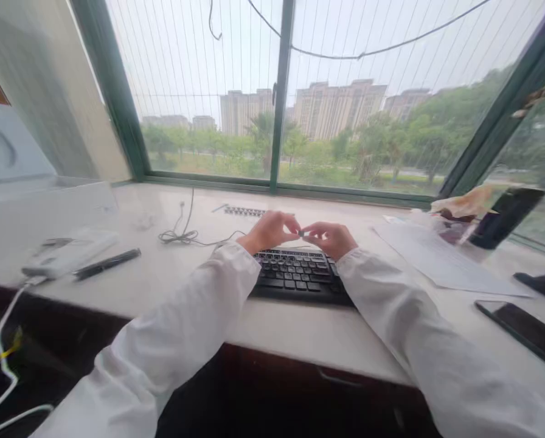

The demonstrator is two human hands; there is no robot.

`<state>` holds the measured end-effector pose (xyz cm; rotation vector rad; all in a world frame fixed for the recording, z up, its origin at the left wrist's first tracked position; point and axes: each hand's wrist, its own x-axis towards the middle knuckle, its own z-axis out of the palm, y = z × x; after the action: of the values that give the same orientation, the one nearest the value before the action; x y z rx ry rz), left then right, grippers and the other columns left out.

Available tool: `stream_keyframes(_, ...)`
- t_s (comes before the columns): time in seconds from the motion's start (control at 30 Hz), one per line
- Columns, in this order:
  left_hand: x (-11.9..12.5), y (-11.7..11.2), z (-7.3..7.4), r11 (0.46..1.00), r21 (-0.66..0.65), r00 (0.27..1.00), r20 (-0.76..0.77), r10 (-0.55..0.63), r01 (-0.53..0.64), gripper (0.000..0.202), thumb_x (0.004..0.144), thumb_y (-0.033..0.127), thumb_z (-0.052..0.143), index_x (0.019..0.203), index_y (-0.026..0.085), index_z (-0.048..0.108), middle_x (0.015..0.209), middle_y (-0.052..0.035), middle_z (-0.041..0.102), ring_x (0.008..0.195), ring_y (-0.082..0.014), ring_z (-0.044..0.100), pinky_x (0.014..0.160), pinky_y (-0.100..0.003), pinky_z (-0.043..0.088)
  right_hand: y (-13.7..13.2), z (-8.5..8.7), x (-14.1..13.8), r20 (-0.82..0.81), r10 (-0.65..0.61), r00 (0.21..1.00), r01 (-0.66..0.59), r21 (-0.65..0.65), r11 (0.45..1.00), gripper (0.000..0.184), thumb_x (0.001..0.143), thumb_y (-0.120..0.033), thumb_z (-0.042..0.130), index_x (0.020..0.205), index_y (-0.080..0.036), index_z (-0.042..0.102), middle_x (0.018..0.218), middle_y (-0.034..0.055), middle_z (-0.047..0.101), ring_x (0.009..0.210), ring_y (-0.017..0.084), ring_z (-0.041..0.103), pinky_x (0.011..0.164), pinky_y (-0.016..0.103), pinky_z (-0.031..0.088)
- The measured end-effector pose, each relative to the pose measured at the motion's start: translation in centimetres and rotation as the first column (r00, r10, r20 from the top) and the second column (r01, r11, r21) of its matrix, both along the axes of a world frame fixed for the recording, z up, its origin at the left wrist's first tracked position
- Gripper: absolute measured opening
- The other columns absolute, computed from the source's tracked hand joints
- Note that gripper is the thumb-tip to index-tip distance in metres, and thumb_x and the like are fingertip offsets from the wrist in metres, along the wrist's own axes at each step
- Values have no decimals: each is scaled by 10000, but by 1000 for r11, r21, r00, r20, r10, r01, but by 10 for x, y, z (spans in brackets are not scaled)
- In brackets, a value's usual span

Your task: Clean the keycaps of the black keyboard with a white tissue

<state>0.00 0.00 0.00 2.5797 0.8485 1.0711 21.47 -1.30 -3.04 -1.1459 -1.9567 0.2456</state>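
While L hand (pixel 272 230) & R hand (pixel 331 239) share a narrow, pinching grip on a tiny dark piece (pixel 301 233), prob. a keycap, near the keyboard's (pixel 300 275) far edge, I'd guess it's light, stiff, poss. slippery; best held by opp. sides.

wears long, plain white sleeves, the left sleeve (pixel 176 331) and the right sleeve (pixel 418 325) alike in cloth. looks loose and thin along the forearms, with soft folds and pale grey shading (rather like a lab coat). bunches into deeper creases farther up the left arm. narrows to a gathered left cuff (pixel 246 260) and right cuff (pixel 347 258), snug at the wrists. leaves left hand (pixel 270 229) and right hand (pixel 335 238) bare.
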Motion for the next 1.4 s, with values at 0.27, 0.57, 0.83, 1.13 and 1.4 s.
stream_keyframes(0.27,-10,1,11,974,-228,967,-250,-44,-14,260,692,395,745,868,207,783,772,-13,734,728,-149,655,655,-235,432,-12,4,-8,103,76,992,-60,-148,987,291,757,-454,669,903,-226,775,691,8,688,633,131,519,631,260,412)
stream_keyframes(0.57,-16,4,11,911,-410,909,-392,-140,-37,290,702,428,720,896,223,788,818,-6,753,801,-155,654,682,-225,418,-13,0,-12,225,180,958,-124,-241,962,303,758,-468,660,883,-222,786,758,22,699,640,128,476,622,262,381)
stream_keyframes(0.83,-16,5,7,912,-408,894,-426,-141,-51,300,693,424,725,902,219,793,814,-9,755,793,-157,649,673,-222,414,-15,-3,-16,248,175,953,-105,-273,956,309,777,-455,643,891,-206,787,782,34,727,653,136,521,637,262,401)
stream_keyframes(1.13,-16,6,7,911,-409,897,-421,-134,-56,304,662,422,753,896,232,794,804,-1,754,779,-149,641,685,-225,414,-12,-4,-16,227,168,959,-101,-281,954,309,746,-469,672,868,-209,786,755,29,725,651,141,538,634,265,408)
stream_keyframes(1.4,-15,4,6,907,-417,909,-397,-123,-59,305,632,408,775,875,225,796,778,-4,749,765,-152,639,668,-232,414,-14,-2,-19,252,156,955,-68,-326,943,278,731,-451,686,834,-211,781,683,12,693,618,128,525,604,252,399)
